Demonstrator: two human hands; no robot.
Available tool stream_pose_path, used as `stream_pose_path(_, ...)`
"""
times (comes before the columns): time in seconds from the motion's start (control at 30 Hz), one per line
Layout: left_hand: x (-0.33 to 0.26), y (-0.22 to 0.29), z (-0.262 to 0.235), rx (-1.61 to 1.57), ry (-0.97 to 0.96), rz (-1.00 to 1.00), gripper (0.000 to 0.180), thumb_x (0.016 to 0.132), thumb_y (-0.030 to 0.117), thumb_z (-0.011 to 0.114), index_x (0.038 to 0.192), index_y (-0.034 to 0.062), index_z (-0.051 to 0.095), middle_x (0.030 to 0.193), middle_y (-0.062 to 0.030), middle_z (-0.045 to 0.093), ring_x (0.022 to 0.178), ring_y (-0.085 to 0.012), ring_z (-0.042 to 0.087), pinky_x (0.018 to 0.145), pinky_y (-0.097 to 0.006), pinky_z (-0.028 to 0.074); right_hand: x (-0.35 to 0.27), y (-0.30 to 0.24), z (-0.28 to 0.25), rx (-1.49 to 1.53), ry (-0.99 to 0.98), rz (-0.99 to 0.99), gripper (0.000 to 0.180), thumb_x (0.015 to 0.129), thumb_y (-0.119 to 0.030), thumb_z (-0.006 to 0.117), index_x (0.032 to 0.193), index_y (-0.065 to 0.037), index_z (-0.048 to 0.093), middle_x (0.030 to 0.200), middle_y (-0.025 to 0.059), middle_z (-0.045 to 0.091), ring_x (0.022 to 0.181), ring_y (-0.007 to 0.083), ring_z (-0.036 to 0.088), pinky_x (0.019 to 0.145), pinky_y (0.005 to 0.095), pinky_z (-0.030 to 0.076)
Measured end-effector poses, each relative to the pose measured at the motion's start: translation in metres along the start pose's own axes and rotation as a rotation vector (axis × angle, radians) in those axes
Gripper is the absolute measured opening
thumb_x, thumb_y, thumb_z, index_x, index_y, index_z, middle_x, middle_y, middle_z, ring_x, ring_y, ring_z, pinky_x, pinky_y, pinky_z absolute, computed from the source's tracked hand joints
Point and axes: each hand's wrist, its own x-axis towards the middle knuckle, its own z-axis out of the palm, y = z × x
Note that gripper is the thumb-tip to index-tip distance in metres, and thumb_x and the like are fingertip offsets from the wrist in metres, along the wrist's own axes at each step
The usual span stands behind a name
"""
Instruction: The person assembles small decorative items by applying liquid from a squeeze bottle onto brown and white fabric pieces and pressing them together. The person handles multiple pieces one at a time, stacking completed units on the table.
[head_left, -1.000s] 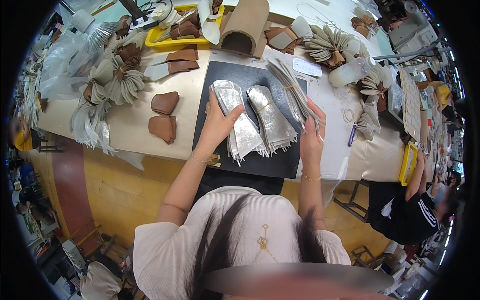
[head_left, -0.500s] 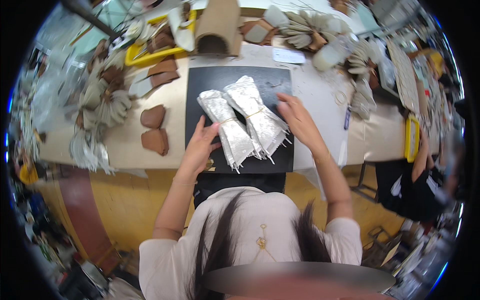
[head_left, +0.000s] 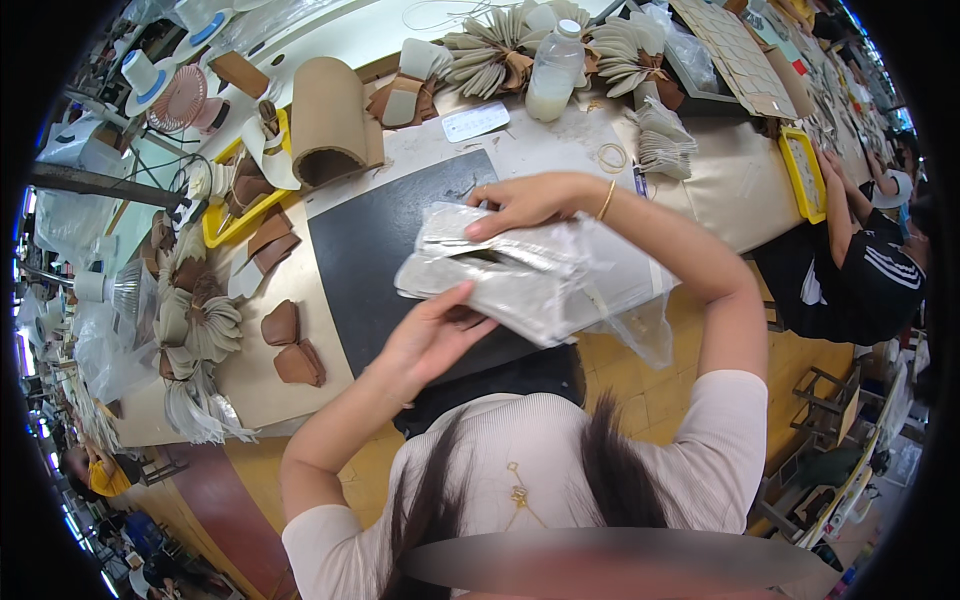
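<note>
Two bundles of silvery strips are held close together, tilted over the black mat (head_left: 365,230). My left hand (head_left: 437,338) grips the nearer silvery bundle (head_left: 510,300) by its lower side, thumb on top and the other fingers partly under it. Over the farther silvery bundle (head_left: 445,228) my right hand (head_left: 530,203) is closed from above, its thumb pressed on the bundle. A dark gap shows between the two bundles. Their right ends fan out and are blurred by motion.
Two stacks of brown leather pieces (head_left: 298,365) lie left of the mat. Behind stand a brown half-tube (head_left: 330,110), a yellow tray (head_left: 250,205) and a plastic bottle (head_left: 556,75). Fanned bundles (head_left: 490,50) line the back. Another person (head_left: 850,250) sits at right.
Both silvery bundles have been lifted off the mat and turned, their fanned ends now to the right. My right hand has come over onto the farther one. The whole view has swung round.
</note>
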Motion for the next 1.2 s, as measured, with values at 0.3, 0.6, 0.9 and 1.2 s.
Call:
stream_pose_path(0.3,0.138,-0.070,0.100,-0.411,-0.228,0.100,0.043,0.091,0.011,0.069,0.128,0.0049,0.049,0.126,-0.0096,0.053,0.122,-0.0228,0.048,0.116,-0.038,0.034,-0.015,0.031,-0.141,-0.462,-0.188,0.050,0.091,0.071,-0.060,0.080,0.136,-0.002,0.054,0.121,0.0196,0.062,0.108,0.0274,0.060,0.091,0.0331,0.047)
stream_pose_path(0.6,0.170,-0.068,0.095,-0.365,-0.099,0.138,0.049,0.095,0.020,0.066,0.134,0.0017,0.043,0.140,-0.0180,0.042,0.134,-0.0299,0.039,0.117,-0.039,0.032,-0.014,0.050,-0.124,-0.727,0.169,-0.036,0.086,0.063,-0.037,0.088,0.136,-0.007,0.056,0.118,0.0180,0.067,0.109,0.0335,0.064,0.093,0.0370,0.048)
stream_pose_path(0.9,0.072,-0.009,0.069,1.044,-0.169,0.557,0.048,0.092,0.012,0.068,0.134,0.0017,0.050,0.125,-0.0149,0.062,0.115,-0.0241,0.059,0.100,-0.037,0.045,-0.123,0.112,-0.094,-0.375,1.356,-0.220,0.021,0.088,-0.014,0.066,0.107,-0.006,0.069,0.100,0.0114,0.068,0.091,0.0279,0.065,0.083,0.0370,0.051)
stream_pose_path(1.2,0.142,-0.007,0.112,1.939,-0.104,1.612,0.072,0.081,0.042,0.075,0.141,0.0103,0.050,0.152,-0.0190,0.036,0.139,-0.0402,0.035,0.111,-0.055,0.030,-0.168,0.210,-0.046,-0.248,1.687,0.157,0.043,0.085,-0.026,0.073,0.124,-0.012,0.063,0.124,0.0159,0.056,0.111,0.0293,0.055,0.093,0.0381,0.046)
